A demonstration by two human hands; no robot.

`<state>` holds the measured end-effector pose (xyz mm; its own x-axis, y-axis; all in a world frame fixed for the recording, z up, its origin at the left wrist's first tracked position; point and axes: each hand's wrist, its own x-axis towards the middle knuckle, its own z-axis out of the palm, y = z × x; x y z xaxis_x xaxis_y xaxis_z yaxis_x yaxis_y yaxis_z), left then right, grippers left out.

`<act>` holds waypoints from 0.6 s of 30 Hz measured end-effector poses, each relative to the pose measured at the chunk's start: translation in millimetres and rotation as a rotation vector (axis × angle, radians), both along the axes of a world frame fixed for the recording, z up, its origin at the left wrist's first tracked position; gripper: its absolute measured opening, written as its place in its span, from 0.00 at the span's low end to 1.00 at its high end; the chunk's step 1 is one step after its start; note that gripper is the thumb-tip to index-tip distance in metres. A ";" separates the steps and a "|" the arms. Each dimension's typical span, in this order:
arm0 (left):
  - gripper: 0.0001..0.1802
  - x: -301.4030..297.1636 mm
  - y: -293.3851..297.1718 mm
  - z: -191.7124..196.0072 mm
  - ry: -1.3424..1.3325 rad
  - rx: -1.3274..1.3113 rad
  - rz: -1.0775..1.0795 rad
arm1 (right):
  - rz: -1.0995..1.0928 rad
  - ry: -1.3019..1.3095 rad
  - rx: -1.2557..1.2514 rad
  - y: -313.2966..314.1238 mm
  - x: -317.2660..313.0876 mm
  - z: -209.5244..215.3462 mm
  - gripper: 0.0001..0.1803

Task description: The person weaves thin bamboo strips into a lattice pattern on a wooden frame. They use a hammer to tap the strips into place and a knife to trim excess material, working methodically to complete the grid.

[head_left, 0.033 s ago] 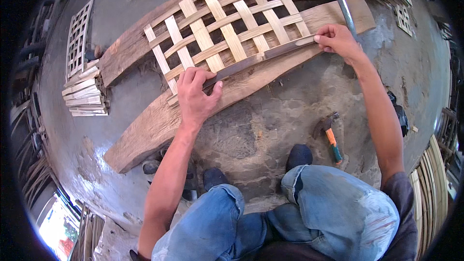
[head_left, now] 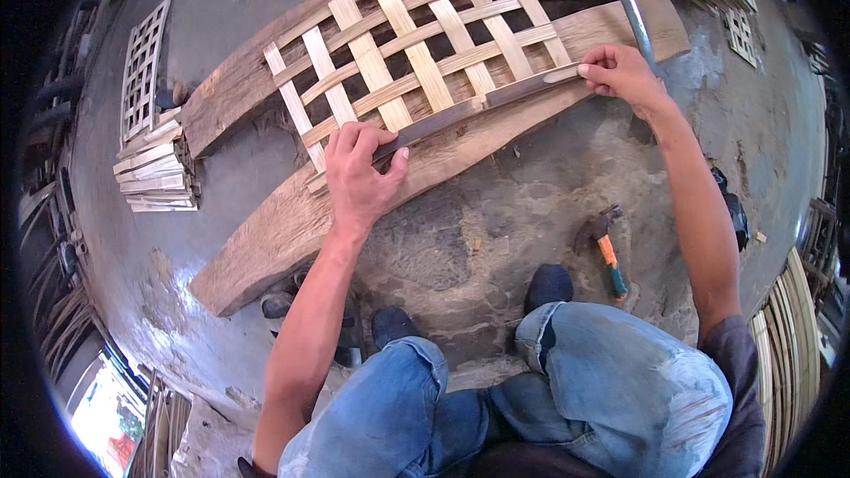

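Head view: dark strip point(head_left: 443, 117) lies along near edge of woven lattice point(head_left: 423, 71), above near plank point(head_left: 266, 248). Floor point(head_left: 425, 243) spans plank edge to shoes point(head_left: 549, 286), hammer point(head_left: 609, 257) on it at right; blade point(head_left: 630, 13) just beside right hand point(head_left: 624, 81). Strip's long axis slants, right end farther from person. Left hand point(head_left: 357, 173) pinches left end, thumb opposite fingers; right hand clamped on right end.

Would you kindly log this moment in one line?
left hand: dark strip, left end; right hand: strip, right end; lattice: on planks; hammer: on floor
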<state>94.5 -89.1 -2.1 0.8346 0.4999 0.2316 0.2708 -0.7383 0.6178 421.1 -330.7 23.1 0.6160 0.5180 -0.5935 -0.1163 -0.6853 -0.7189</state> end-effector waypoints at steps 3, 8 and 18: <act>0.12 -1.0 0.0 -4.1 -0.018 0.032 0.001 | 0.007 0.010 -0.002 -1.5 1.8 -4.7 0.09; 0.11 -0.5 -1.2 -5.5 -0.026 0.042 -0.009 | -0.003 0.053 0.010 -5.9 6.7 -6.1 0.11; 0.12 4.4 -2.8 -10.1 -0.045 0.068 -0.005 | 0.050 -0.027 -0.052 1.6 15.7 -4.5 0.11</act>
